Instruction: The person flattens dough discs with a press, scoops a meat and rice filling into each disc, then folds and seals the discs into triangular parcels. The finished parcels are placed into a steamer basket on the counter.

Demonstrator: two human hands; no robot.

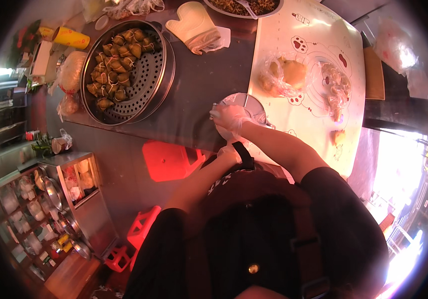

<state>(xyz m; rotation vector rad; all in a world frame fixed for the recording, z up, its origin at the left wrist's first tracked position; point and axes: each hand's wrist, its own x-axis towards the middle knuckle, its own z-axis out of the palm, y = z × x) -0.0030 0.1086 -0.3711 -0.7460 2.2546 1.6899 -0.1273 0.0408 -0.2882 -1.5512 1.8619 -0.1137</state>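
My right hand (230, 115), in a clear plastic glove, is at the near left rim of a round grey bowl (255, 108) at the table's front edge. Its fingers are curled together, and what they hold, if anything, is too small to make out. Just below it is my left hand (230, 135), mostly covered by the right hand and by loose clear plastic; its fingers are hidden. A dark band (244, 155) crosses near my left wrist. To the bowl's right, a plastic bag wraps a tan lump (289, 74) on the white patterned mat (279, 35).
A large perforated steamer tray (146, 82) at the left holds several tied leaf-wrapped dumplings (117, 65). An oven mitt (192, 25) lies at the back. A pan of dark filling (231, 6) with a spoon stands beyond. Red stools (166, 162) are below the table's edge.
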